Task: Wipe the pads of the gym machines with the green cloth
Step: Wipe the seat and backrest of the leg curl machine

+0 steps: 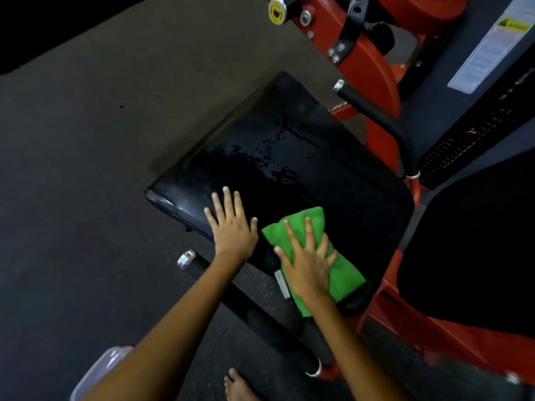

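A black seat pad (289, 157) of a red gym machine fills the middle of the view; wet droplets and streaks shine on its far half. The folded green cloth (344, 273) lies on the pad's near right part. My right hand (307, 261) presses flat on the cloth with straight, spread fingers. My left hand (231, 224) rests flat on the pad's near left edge, fingers straight, holding nothing. A second black pad (469, 256) stands to the right.
The red machine frame (373, 62) with a black handle bar (367, 108) rises behind the pad. Another black bar with a chrome end cap (186, 259) runs below the pad. Dark rubber floor lies left. A clear plastic object (98, 371) and a bare foot (240, 386) are at the bottom.
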`<state>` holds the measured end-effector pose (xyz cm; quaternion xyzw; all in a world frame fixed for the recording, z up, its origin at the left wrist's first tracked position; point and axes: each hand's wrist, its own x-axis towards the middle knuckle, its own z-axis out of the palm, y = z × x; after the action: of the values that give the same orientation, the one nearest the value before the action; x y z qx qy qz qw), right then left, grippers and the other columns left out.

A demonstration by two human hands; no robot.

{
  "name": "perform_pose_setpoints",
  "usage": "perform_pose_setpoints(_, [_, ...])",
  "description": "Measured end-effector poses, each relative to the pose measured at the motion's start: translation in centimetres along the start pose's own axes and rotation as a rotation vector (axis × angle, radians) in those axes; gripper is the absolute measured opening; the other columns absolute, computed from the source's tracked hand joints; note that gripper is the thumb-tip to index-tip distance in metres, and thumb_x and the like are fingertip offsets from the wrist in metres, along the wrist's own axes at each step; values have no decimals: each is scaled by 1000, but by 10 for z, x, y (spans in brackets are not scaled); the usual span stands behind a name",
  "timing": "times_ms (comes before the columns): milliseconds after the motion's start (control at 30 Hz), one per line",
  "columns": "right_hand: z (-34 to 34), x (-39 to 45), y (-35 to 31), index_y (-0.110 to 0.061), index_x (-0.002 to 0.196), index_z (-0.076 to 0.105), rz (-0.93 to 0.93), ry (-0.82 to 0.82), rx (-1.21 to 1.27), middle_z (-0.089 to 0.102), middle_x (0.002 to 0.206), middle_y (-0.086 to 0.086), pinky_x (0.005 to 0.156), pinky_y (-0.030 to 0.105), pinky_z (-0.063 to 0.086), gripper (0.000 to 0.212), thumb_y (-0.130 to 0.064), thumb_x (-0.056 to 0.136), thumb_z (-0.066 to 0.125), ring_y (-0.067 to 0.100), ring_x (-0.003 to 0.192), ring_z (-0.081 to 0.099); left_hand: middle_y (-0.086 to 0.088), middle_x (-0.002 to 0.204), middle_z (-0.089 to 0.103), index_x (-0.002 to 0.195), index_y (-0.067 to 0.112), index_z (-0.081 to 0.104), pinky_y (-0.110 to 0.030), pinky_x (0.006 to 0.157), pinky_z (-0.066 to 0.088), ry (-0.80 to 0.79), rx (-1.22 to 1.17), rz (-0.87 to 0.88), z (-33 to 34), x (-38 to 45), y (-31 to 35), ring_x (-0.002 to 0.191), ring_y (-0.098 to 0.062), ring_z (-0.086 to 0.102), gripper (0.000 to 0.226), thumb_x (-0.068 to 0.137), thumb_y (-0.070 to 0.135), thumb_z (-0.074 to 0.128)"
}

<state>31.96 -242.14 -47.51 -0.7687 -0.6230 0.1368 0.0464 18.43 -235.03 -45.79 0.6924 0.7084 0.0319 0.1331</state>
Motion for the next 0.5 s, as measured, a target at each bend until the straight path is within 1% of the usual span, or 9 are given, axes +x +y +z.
perform_pose_setpoints(67, [4, -23, 20, -45, 143, 28, -196, -78, -48, 36, 150, 1, 87, 59, 43, 60, -64, 87, 27, 39, 121, 45, -10, 158, -12, 150, 9, -1, -46, 113, -14, 11, -14, 46, 13, -25, 7, 144, -30, -16, 64, 99, 42, 20])
perform_pose_setpoints(133, [13, -46, 56, -47, 146, 17, -261, -103, -116, 32, 150, -3, 85, 57, 45, 60, -65, 89, 21, 36, 120, 48, -10, 158, -12, 150, 10, -2, -44, 113, -15, 13, 22, 69, 20, -39, 8, 144, -30, -15, 67, 94, 47, 4])
perform_pose_setpoints(200, [13, -53, 80, -46, 145, 18, -129, -88, -53, 33, 149, -5, 86, 59, 44, 58, -67, 91, 13, 37, 120, 51, -11, 157, -16, 149, 10, -7, -44, 113, -15, -9, 65, 53, 21, -43, 9, 143, -30, -19, 65, 98, 46, 9])
perform_pose_setpoints(233, [11, -46, 82, -46, 145, 19, -42, -34, -22, 31, 152, -5, 91, 61, 39, 57, -67, 91, 13, 37, 126, 46, -12, 156, -19, 149, 10, -10, -45, 114, -15, -27, 88, 44, 21, -43, 11, 143, -31, -21, 65, 100, 45, 14])
perform_pose_setpoints(300, [7, -31, 71, -48, 145, 11, 129, -36, 67, 10, 159, -6, 104, 60, 24, 57, -65, 92, 21, 36, 139, 23, -14, 154, -24, 147, 8, -16, -46, 114, -14, -52, 142, 48, 21, -49, 15, 142, -33, -23, 68, 101, 46, 16])
perform_pose_setpoints(367, [6, -22, 49, -49, 145, 3, 172, -74, 74, -3, 160, -5, 108, 59, 15, 59, -66, 91, 21, 37, 142, 9, -14, 150, -29, 143, 7, -21, -48, 114, -11, -77, 198, 70, 23, -60, 16, 141, -36, -23, 71, 100, 49, 16])
perform_pose_setpoints(400, [5, -22, 40, -48, 145, 3, 105, -68, 57, 1, 160, -4, 107, 61, 17, 60, -68, 90, 16, 38, 141, 13, -14, 149, -31, 142, 8, -23, -48, 115, -9, -85, 217, 91, 24, -64, 15, 141, -37, -22, 71, 100, 49, 17])
perform_pose_setpoints(433, [4, -29, 36, -47, 146, 9, 3, -51, 20, 11, 159, -2, 103, 63, 25, 61, -69, 89, 11, 40, 138, 23, -12, 150, -31, 142, 8, -23, -48, 116, -7, -94, 234, 117, 24, -70, 16, 141, -38, -22, 71, 100, 48, 18])
perform_pose_setpoints(500, [9, -45, 48, -44, 145, 22, -125, -133, -38, 32, 152, -3, 90, 60, 41, 60, -66, 91, 8, 38, 126, 45, -7, 154, -24, 146, 13, -19, -47, 117, -4, -122, 276, 193, 25, -81, 14, 141, -39, -21, 69, 100, 47, 20])
